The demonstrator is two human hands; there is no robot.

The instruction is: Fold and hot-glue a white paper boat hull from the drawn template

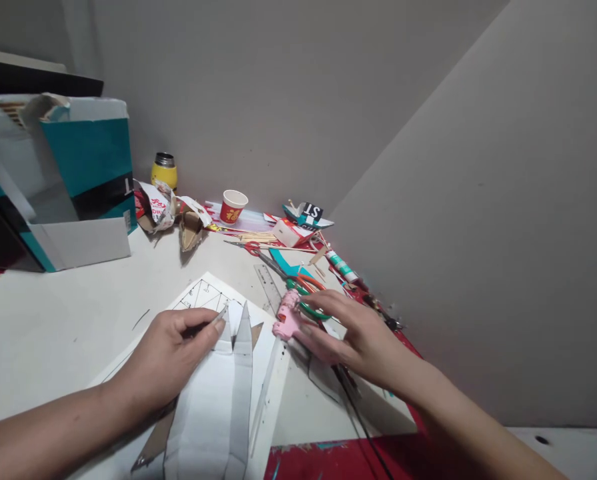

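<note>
My left hand (pixel 178 353) is closed, thumb and fingers pinching the pointed tip of a folded white cardboard piece (pixel 208 407). Beside that tip a second narrow point of the cardboard stands up. Brown cardboard shows under the piece, which lies over a sheet with drawn pencil lines (pixel 205 292). To the right, my right hand (pixel 348 333) has its thumb and fingers around a pink glue gun (pixel 287 315); the handle is partly hidden by the hand. A black cord (pixel 361 417) trails from there toward the front edge. Green-handled scissors (pixel 294 283) lie just behind the glue gun.
A clear ruler (pixel 267 285), wooden sticks (pixel 258 237) and cardboard scraps lie behind the hands. A red paper cup (pixel 233 207) and a yellow bottle (pixel 165 172) stand near the wall. At left is a large teal and white box (pixel 88 160). Walls rise behind and at right.
</note>
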